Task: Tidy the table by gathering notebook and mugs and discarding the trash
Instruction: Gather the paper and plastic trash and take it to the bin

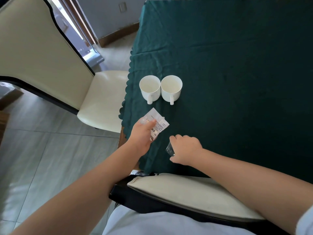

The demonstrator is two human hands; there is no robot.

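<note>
A pale shirt front (169, 224) fills the bottom edge of the view, and just beyond it stands the cream, dark-framed back of a chair (186, 190) pushed up to the near edge of the table. Both bare forearms reach over this chair back toward the table's near left corner.

The table carries a dark green tablecloth (237, 65) with a scalloped hem hanging over the left edge. The left hand (141, 137) is at that near left corner, thumb on top and fingers underneath, pinching a clear plastic wrapper (158, 123) printed with small text and a square code; the wrapper is held tilted, just above the cloth. The right hand (185, 149) lies a little to the right, close to the near edge, knuckles up and fingers curled down around a small piece of crumpled clear plastic (170, 150), of which only a part shows at the hand's left side.

Farther in along the left edge stand two white mugs, upright and seemingly empty. The left mug (149, 89) sits right by the edge, the right mug (171, 88) just beside it, the two nearly touching, with both handles pointing toward the near edge.

A second cream chair (101, 99) stands on the grey tiled floor (42, 150) beside the table's left edge. No notebook shows on the tabletop.
</note>
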